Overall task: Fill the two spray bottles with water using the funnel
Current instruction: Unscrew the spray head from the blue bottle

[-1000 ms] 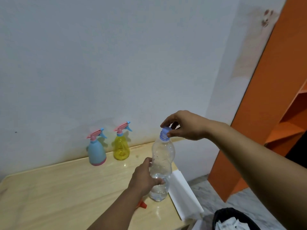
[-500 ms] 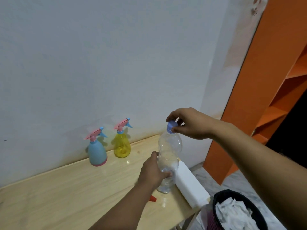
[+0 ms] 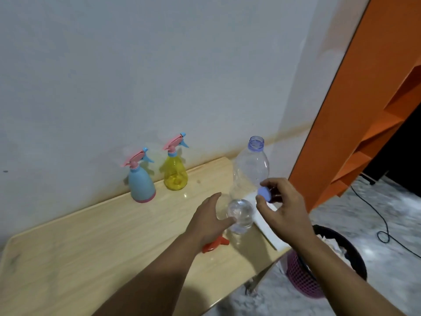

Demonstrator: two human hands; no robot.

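Pale wood-grain worktop [image 3: 91, 242], smooth w/ slight sheen. Clear thin plastic water bottle [image 3: 249, 172], glossy. Blue opaque plastic spray bottle [image 3: 141, 183], matt; yellow see-through plastic spray bottle [image 3: 175, 173], shiny. Orange plastic funnel [image 3: 215, 244]. White wall [image 3: 136, 65], matt.

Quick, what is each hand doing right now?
Left hand: holds the clear water bottle near its base.
Right hand: pinches the blue cap, off the bottle.

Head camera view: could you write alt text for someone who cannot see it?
A person's right hand pinches a blue cap just off an open clear water bottle, which the left hand grips low on a wooden table. A blue spray bottle and a yellow spray bottle stand capped by the wall; an orange funnel lies under the left wrist.
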